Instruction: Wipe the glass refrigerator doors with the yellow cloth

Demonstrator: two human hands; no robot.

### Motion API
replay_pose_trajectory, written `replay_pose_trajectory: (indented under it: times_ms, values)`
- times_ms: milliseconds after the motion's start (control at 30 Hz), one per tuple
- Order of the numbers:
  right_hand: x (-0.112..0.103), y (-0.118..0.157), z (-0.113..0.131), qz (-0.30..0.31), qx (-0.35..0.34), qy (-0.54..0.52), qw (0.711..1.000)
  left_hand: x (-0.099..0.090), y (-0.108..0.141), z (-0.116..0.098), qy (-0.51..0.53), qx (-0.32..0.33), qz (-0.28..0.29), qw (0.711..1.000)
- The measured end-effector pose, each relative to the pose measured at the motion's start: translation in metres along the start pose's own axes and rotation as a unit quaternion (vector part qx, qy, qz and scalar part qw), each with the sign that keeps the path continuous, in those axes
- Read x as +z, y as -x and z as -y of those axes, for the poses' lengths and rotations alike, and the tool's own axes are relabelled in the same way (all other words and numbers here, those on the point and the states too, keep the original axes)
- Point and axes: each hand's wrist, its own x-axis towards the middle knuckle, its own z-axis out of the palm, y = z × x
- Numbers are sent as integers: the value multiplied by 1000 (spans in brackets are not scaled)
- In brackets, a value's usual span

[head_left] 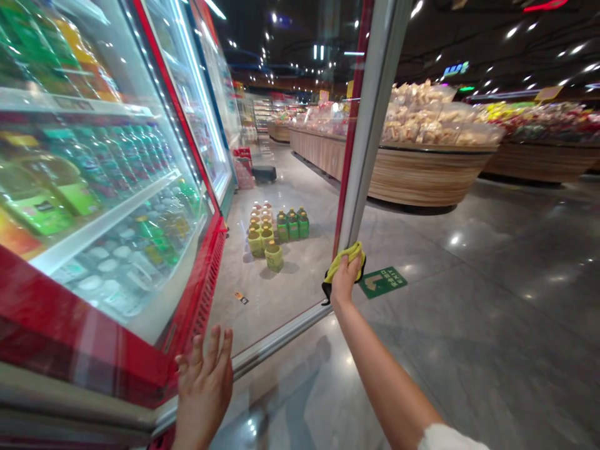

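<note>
Fingers on cloth beside EXIT sign

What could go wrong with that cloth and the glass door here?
The right hand presses a yellow cloth against the metal upright of a glass cooler door, so the cloth might slip on that smooth edge and the hand could bump the glass. The left hand, open by the door's red frame, gives little bracing, so the door might shift. Bottled drinks stacked on the floor could possibly get knocked.
</note>
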Motion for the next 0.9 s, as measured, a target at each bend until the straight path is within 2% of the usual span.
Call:
replay_pose_trajectory:
  times_ms: [67, 133, 300, 367, 533, 600, 800, 900]
  values:
    - [1, -18, 7, 20, -28, -5, 999, -3, -3, -11, 3, -11, -18, 1000]
    - [0, -26, 6, 37, -44, -7, 998, -4, -7, -26, -2, -20, -31, 999]
    - [-7, 1, -24, 34, -10, 2, 999, 5, -20, -57, 23, 53, -21, 998]
    - [-5, 1, -27, 39, -7, 0, 999, 11, -27, -66, 30, 83, -10, 996]
    - [1, -35, -12, 82, -51, -15, 995, 21, -38, -79, 2, 120, 6, 993]
    - [-2, -37, -18, 102, -49, -18, 993, 24, -38, -80, -4, 119, 9, 993]
    - [-14, 16, -74, 88, 34, 16, 995, 28, -35, -75, -17, 92, 21, 995]
    - [-8, 24, -78, 77, 47, 25, 996, 26, -34, -73, -25, 76, 20, 997]
